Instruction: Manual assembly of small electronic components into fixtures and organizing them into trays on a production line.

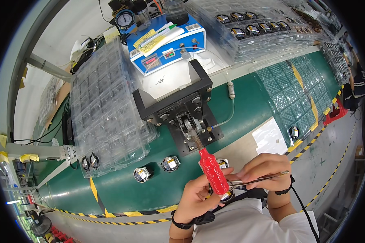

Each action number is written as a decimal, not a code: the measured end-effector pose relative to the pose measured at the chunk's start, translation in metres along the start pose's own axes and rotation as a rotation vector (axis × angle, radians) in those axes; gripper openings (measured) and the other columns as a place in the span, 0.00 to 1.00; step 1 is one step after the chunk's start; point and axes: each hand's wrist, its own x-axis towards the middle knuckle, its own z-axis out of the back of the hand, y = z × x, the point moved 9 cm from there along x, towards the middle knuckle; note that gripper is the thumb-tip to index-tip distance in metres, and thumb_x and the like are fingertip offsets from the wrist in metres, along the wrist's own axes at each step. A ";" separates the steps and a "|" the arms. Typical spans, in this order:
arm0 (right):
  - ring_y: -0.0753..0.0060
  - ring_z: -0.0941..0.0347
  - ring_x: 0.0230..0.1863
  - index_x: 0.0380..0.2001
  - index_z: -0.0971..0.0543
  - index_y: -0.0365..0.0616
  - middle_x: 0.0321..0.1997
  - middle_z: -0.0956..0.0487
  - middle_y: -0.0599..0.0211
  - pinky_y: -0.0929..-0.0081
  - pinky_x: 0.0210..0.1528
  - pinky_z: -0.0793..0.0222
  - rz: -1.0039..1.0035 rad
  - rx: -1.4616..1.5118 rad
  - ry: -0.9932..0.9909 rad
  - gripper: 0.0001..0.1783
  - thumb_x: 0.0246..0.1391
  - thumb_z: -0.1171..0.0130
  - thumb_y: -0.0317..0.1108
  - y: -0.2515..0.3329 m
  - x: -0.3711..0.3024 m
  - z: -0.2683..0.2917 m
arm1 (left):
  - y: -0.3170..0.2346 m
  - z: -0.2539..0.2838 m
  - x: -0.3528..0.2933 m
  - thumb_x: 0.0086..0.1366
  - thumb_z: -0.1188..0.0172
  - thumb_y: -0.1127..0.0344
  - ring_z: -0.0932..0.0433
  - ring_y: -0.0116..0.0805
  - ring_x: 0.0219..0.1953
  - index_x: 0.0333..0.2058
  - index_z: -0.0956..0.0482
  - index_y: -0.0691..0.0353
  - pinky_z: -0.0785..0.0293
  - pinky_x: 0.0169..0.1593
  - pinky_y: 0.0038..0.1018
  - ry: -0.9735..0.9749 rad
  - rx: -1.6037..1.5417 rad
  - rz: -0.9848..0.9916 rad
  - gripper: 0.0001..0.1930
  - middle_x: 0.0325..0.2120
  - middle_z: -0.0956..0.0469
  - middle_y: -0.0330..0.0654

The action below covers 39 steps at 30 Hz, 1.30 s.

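Observation:
My left hand (195, 199) is closed around a small round watch-like unit (228, 197) with a dark rim and a white-and-yellow label, partly hidden by the red handle and my fingers. My right hand (267, 171) grips metal tweezers (257, 179); their tips point left toward that unit, partly out of sight. Between my hands and the black clamping fixture (186, 117) stretches its red lever handle (213, 172), above my left fingers. Another round unit (222, 163) lies just beyond my hands. Two more, a left one (142, 174) and a right one (170, 163), rest on the green mat.
Stacked clear plastic trays (105, 101) stand at the left, and trays with round units (253, 40) at the back right. A blue control box (166, 50) sits behind the fixture. An empty-celled clear tray (292, 89) lies right. A thin air tube (231, 91) runs beside the fixture.

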 end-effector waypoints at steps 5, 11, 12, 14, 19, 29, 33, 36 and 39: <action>0.63 0.19 0.37 0.31 0.17 0.38 0.36 0.18 0.57 0.74 0.38 0.23 -0.048 0.048 0.047 0.11 0.39 0.34 0.21 -0.003 -0.001 -0.007 | 0.002 0.000 -0.001 0.54 0.44 0.82 0.24 0.22 0.30 0.51 0.29 0.74 0.25 0.27 0.16 0.048 0.044 -0.035 0.23 0.43 0.23 0.47; 0.63 0.19 0.35 0.31 0.17 0.38 0.35 0.18 0.58 0.74 0.37 0.22 0.044 -0.010 0.065 0.10 0.39 0.35 0.20 0.003 0.001 -0.009 | 0.003 -0.001 0.000 0.51 0.42 0.81 0.23 0.25 0.30 0.50 0.29 0.76 0.24 0.26 0.15 0.054 0.067 -0.044 0.24 0.38 0.22 0.48; 0.63 0.19 0.35 0.30 0.17 0.38 0.35 0.18 0.58 0.74 0.37 0.22 0.054 -0.010 0.066 0.10 0.39 0.35 0.20 0.003 0.001 -0.009 | 0.003 0.000 -0.001 0.51 0.42 0.81 0.23 0.25 0.30 0.50 0.29 0.76 0.24 0.26 0.15 0.053 0.067 -0.044 0.24 0.38 0.22 0.48; 0.63 0.19 0.35 0.30 0.17 0.38 0.35 0.18 0.58 0.75 0.37 0.22 0.064 -0.012 0.067 0.10 0.39 0.35 0.20 0.004 0.002 -0.009 | 0.003 -0.001 0.000 0.51 0.42 0.81 0.22 0.25 0.31 0.50 0.29 0.76 0.24 0.26 0.16 0.067 0.081 -0.048 0.24 0.38 0.22 0.48; 0.63 0.19 0.34 0.30 0.18 0.38 0.33 0.18 0.59 0.75 0.36 0.23 0.035 -0.002 0.072 0.08 0.41 0.35 0.20 0.002 0.003 -0.008 | 0.001 -0.005 0.001 0.51 0.41 0.82 0.22 0.25 0.30 0.50 0.28 0.75 0.24 0.27 0.16 0.081 0.110 -0.028 0.24 0.38 0.22 0.48; 0.63 0.19 0.33 0.31 0.20 0.40 0.33 0.19 0.61 0.74 0.33 0.24 -0.013 -0.061 0.059 0.08 0.44 0.35 0.22 -0.005 0.002 -0.011 | 0.008 -0.002 -0.002 0.57 0.45 0.83 0.30 0.16 0.27 0.54 0.30 0.69 0.33 0.29 0.15 0.128 0.191 0.000 0.24 0.36 0.23 0.35; 0.62 0.19 0.33 0.31 0.20 0.39 0.33 0.19 0.60 0.74 0.33 0.24 0.050 0.005 0.076 0.08 0.44 0.35 0.22 0.001 0.001 -0.010 | 0.004 -0.005 -0.001 0.55 0.44 0.82 0.28 0.19 0.27 0.52 0.30 0.71 0.30 0.27 0.16 0.122 0.136 0.011 0.23 0.36 0.23 0.39; 0.62 0.19 0.33 0.31 0.20 0.39 0.34 0.19 0.59 0.74 0.33 0.24 0.075 0.010 0.111 0.08 0.44 0.36 0.22 0.000 0.004 -0.011 | 0.004 -0.001 0.000 0.52 0.41 0.81 0.23 0.25 0.29 0.49 0.28 0.75 0.24 0.24 0.18 0.092 0.122 0.013 0.23 0.36 0.21 0.46; 0.61 0.19 0.33 0.31 0.20 0.39 0.34 0.19 0.58 0.73 0.34 0.24 0.094 0.008 0.136 0.08 0.44 0.36 0.22 -0.001 0.005 -0.012 | 0.003 -0.001 0.001 0.52 0.41 0.80 0.23 0.24 0.29 0.50 0.28 0.75 0.25 0.24 0.17 0.114 0.139 0.006 0.23 0.36 0.21 0.45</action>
